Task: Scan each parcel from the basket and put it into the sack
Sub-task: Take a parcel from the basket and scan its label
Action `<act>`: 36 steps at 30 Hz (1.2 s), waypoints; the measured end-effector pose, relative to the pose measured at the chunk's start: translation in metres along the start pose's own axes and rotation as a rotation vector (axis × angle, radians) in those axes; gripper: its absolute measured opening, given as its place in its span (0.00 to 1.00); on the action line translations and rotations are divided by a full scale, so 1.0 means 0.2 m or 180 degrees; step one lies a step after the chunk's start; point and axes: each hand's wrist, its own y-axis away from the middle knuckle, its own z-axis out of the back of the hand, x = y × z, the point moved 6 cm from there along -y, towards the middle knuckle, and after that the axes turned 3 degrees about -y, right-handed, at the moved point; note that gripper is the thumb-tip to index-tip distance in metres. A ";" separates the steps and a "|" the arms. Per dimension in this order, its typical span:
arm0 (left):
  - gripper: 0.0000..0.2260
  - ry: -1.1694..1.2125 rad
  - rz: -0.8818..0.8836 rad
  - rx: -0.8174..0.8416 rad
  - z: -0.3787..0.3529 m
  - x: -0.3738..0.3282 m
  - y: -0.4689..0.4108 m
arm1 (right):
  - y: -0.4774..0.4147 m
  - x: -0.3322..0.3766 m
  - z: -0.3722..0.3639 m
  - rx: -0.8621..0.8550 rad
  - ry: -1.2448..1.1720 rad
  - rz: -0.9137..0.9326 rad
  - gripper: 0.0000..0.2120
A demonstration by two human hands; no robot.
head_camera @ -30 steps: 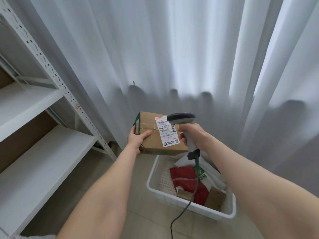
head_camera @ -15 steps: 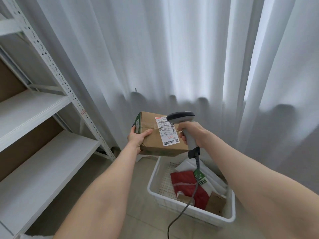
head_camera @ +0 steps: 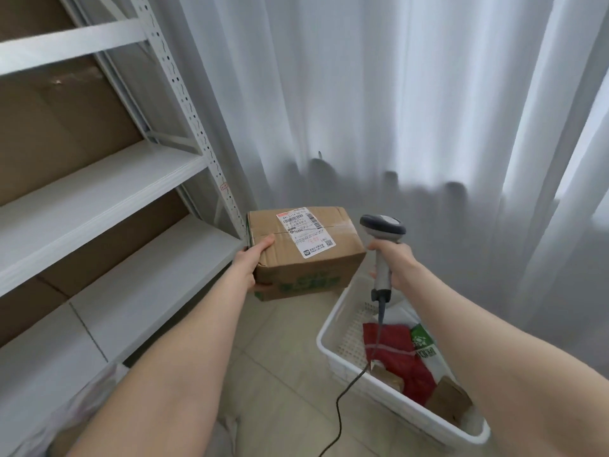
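View from a head-worn camera, looking down along two bare forearms.

The left hand (head_camera: 252,263) grips a brown cardboard box (head_camera: 306,268) by its left end. The thumb lies on top, and the other fingers curl underneath, mostly hidden. The box is held in the air above the tiled floor (head_camera: 280,374), just left of the basket. A white shipping label (head_camera: 308,235) with a barcode sits on the box's top face, its print too small to read. Green printing on the near side is blurred.

The right hand (head_camera: 393,267) is wrapped around the handle of a grey barcode scanner (head_camera: 382,227). The scanner is held upright just right of the box and does not touch it. A dark cable (head_camera: 339,420) hangs from the handle and runs off the bottom edge.

A white plastic basket (head_camera: 329,338) stands on the floor at lower right, its far side covered by the right forearm. Inside lie a red soft parcel (head_camera: 395,354), a white bag with green print (head_camera: 423,346) and a small brown cardboard parcel (head_camera: 451,399). Anything beneath them is hidden.

A white metal shelf rack (head_camera: 99,199) backed with brown board fills the left side and is cut off by the frame. A white curtain (head_camera: 395,110) hangs behind everything.

At lower left, pale crumpled plastic (head_camera: 82,402) shows beside the left forearm. It is mostly out of view, and I cannot tell whether it is the sack.
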 end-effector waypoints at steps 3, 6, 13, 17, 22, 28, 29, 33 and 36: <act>0.28 0.0060 0.0191 -0.0076 0.22 0.05 0.07 | 0.05 -0.07 -0.25 0.0323 0.0008 0.0045 0.16; 0.30 0.0157 0.0264 -0.0316 0.48 0.10 0.13 | 0.13 -0.14 -0.51 0.0595 0.0075 0.0052 0.17; 0.29 0.0677 0.0403 -0.0666 1.18 0.28 0.32 | 0.35 -0.37 -1.08 0.1062 0.0329 -0.0003 0.16; 0.27 0.0808 0.0322 -0.0814 1.62 0.40 0.43 | 0.54 -0.57 -1.42 0.1264 0.0565 -0.0069 0.14; 0.27 0.0844 0.0326 -0.1076 2.20 0.61 0.53 | 0.83 -0.91 -1.85 0.1379 0.0777 -0.0199 0.11; 0.28 0.1268 0.0623 -0.1454 2.76 0.98 0.57 | 1.14 -1.38 -2.26 0.1515 0.0822 -0.0549 0.12; 0.28 0.1381 0.0667 -0.1526 2.82 1.03 0.57 | 1.17 -1.45 -2.30 0.1505 0.0822 -0.0647 0.13; 0.27 0.1661 0.0769 -0.1795 2.99 1.23 0.56 | 1.24 -1.67 -2.41 0.1423 0.0969 -0.0835 0.11; 0.27 0.1731 0.0789 -0.2056 3.06 1.35 0.54 | 1.24 -1.81 -2.47 0.1456 0.1075 -0.0918 0.14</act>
